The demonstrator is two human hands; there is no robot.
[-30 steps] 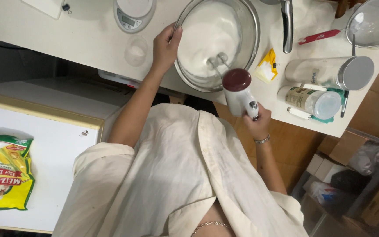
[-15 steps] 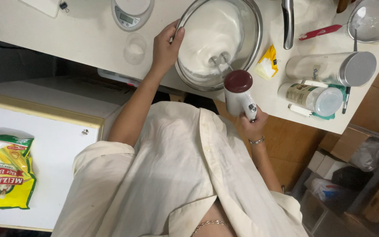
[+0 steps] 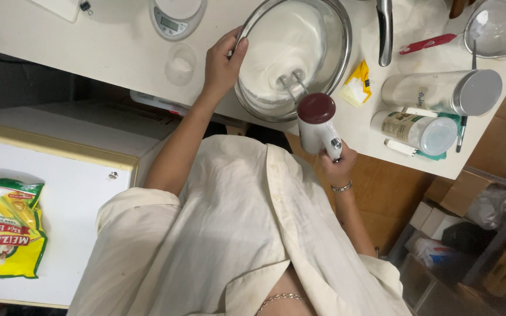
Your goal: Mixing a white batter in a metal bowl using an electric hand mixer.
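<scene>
Left hand (image 3: 221,67) grips the rim of the steel bowl (image 3: 338,55), thumb over the edge, fingers curled on the outer wall. Right hand (image 3: 336,165) closed around the handle of the white hand mixer (image 3: 316,124) with dark red end cap. Mixer tilted, its beaters (image 3: 291,86) dipped into white whipped cream (image 3: 285,44) filling the bowl. Bowl sits on the white counter (image 3: 106,44), close to its near edge. Bracelet (image 3: 342,187) on the right wrist. Left of the bowl: small clear cup (image 3: 180,63) and a scale (image 3: 177,16) further back. Right of the bowl: yellow packet (image 3: 356,86), two jars lying on their sides, clear one (image 3: 440,92) with metal lid and a labelled one (image 3: 414,130). Red spatula (image 3: 427,43) behind them. Yellow-green bag (image 3: 4,234) on the low white surface far left, well apart from the hands
</scene>
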